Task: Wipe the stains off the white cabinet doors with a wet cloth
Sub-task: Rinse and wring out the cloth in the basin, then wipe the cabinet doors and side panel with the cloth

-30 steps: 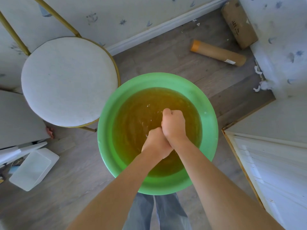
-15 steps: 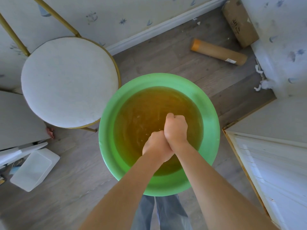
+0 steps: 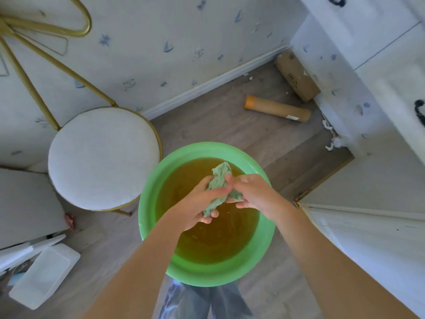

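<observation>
I hold the green cloth above the green basin of brownish water, left hand and right hand both gripping it. It looks soft, limp, probably dripping; I'd bunch it mid-length for wiping.

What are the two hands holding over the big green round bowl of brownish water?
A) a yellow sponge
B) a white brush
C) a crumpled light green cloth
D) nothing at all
C: the crumpled light green cloth is held between the left hand and the right hand, above the brownish water in the green round plastic basin.
</observation>
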